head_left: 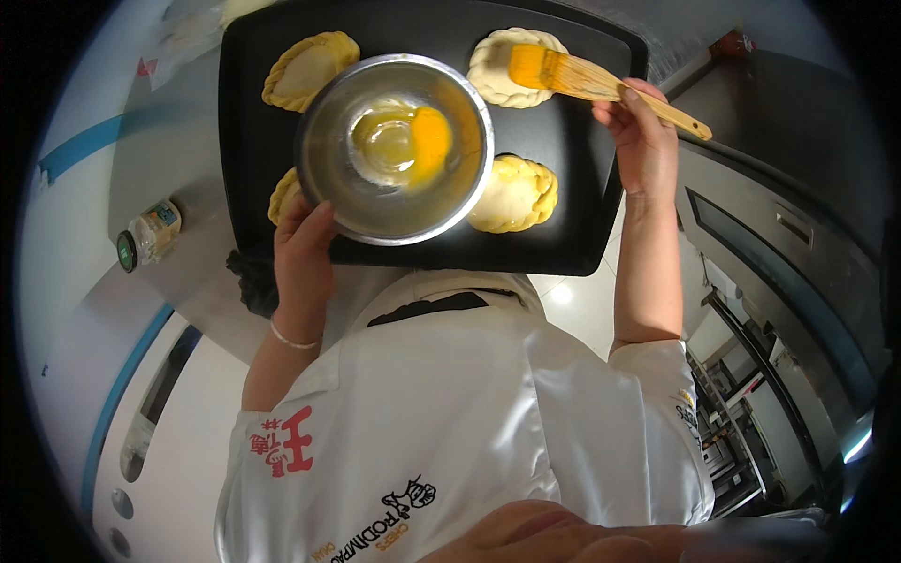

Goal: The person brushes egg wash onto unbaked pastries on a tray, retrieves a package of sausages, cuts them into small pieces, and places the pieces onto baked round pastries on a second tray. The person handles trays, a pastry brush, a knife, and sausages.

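My left hand [305, 246] grips the rim of a metal mixing bowl [328, 202], which holds yellow egg wash and is tilted toward me over the tray. My right hand [643, 131] is closed around the wooden handle of a pastry brush [587, 80]. Its bristles, coated orange-yellow, lie over the pale pastry [493, 68] at the far right; whether they touch it I cannot tell. Yellow-coated pastries with crimped edges sit at far left [305, 70] and near right [518, 192]. The bowl mostly hides another pastry [283, 195] at near left.
The pastries lie on a black baking tray [572, 239]. Left of it, a glass jar [150, 233] with a dark green lid lies on the metal worktop [202, 211]. A steel appliance [779, 230] stands at right, above a shelf rack [737, 441].
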A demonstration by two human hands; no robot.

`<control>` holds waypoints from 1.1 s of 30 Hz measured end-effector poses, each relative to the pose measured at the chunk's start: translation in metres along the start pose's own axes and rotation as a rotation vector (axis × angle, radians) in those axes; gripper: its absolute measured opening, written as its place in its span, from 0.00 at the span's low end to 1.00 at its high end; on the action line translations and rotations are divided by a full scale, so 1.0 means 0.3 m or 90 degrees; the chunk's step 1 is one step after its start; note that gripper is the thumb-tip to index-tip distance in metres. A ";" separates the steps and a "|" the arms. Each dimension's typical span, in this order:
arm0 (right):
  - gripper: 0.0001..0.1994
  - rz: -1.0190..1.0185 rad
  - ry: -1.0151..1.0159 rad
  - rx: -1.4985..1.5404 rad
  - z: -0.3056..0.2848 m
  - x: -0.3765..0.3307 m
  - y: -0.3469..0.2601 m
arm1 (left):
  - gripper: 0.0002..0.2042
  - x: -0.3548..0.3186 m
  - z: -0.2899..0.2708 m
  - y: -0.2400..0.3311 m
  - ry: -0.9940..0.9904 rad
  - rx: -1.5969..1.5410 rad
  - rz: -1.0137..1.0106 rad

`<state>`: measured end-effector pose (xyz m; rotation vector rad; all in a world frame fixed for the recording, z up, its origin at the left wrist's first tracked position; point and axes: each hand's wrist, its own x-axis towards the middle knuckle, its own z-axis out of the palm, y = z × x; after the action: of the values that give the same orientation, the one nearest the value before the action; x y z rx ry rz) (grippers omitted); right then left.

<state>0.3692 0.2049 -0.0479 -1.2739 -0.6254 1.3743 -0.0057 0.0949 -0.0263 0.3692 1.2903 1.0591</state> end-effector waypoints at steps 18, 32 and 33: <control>0.08 -0.303 -0.022 -0.395 0.160 0.100 -0.024 | 0.09 -0.021 -0.102 0.060 0.068 -0.087 0.065; 0.13 -0.499 -0.506 -0.746 0.265 -0.070 -0.064 | 0.12 -0.031 -0.120 0.073 0.086 -0.090 0.085; 0.13 -0.477 -0.510 -0.716 0.258 -0.075 -0.065 | 0.12 -0.030 -0.121 0.073 0.076 -0.087 0.087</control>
<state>0.3010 0.2112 -0.0010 -0.9989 -2.3854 0.7896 -0.0468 0.0873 -0.0154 0.2975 1.3031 1.2945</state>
